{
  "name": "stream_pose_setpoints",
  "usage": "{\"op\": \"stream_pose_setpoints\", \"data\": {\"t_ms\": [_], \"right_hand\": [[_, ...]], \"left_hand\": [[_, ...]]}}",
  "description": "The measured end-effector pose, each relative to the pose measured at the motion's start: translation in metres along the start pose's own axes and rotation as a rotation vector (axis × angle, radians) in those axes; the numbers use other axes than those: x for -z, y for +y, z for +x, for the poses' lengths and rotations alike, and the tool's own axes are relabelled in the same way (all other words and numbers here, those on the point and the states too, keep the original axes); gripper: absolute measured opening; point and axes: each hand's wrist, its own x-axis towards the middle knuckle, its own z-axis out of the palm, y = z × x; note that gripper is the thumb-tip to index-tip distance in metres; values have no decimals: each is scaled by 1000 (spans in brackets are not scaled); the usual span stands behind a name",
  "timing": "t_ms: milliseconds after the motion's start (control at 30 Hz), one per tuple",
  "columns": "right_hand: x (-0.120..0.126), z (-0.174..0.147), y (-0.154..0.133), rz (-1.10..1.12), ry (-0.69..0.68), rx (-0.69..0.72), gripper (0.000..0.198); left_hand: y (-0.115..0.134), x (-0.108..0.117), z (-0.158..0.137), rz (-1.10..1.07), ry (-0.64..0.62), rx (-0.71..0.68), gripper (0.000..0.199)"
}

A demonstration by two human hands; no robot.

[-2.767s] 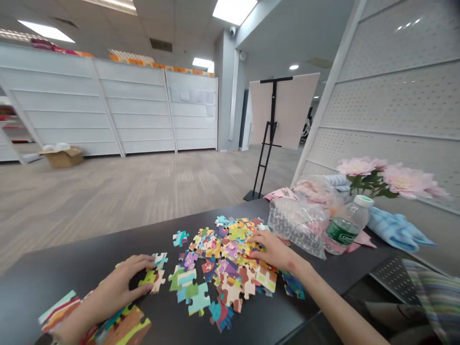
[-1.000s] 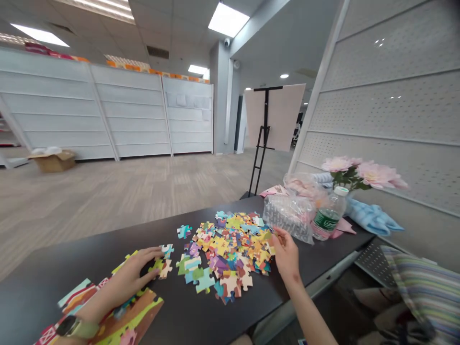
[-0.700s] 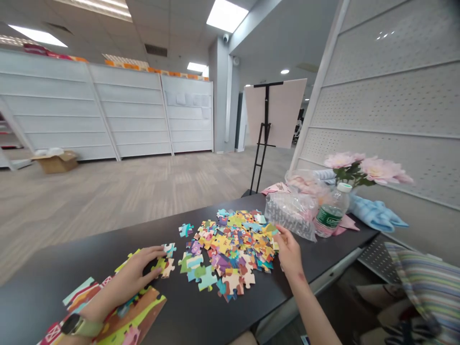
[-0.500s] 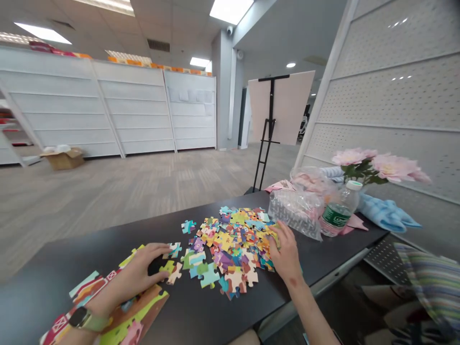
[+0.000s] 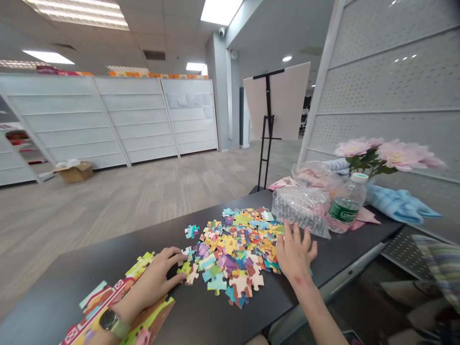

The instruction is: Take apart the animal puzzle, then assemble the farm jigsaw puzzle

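Across a dark tabletop (image 5: 201,326): loose puzzle pieces (image 5: 230,244), heaped centrally; left hand (image 5: 161,274), curved at the heap's left edge, grip unclear; right hand (image 5: 295,254), fingers spread, at its right edge. Far: carpeted floor (image 5: 161,191), white shelving (image 5: 134,117), black easel (image 5: 268,96). Right: bottle (image 5: 345,211), pink flowers (image 5: 398,154).

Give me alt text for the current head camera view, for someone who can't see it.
A person's left hand is by jigsaw pieces, the right hand at the edge of a colourful jigsaw heap on a dark table. Joined puzzle sections show around the left wrist; farther right are a bottle, plastic bag and pink flowers.
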Motion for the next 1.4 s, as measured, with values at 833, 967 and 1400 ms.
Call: {"op": "stream_pose_setpoints", "data": {"t_ms": [833,967,1400], "right_hand": [[-8,7,10,542,-81,397,29],[3,0,3,525,-326,654,40],[-7,6,9,656,-203,356,31]], "left_hand": [[121,-61,131,-120,182,-115,54],[116,-67,130,-101,216,-102,45],[104,-68,124,-165,489,43,23]]}}
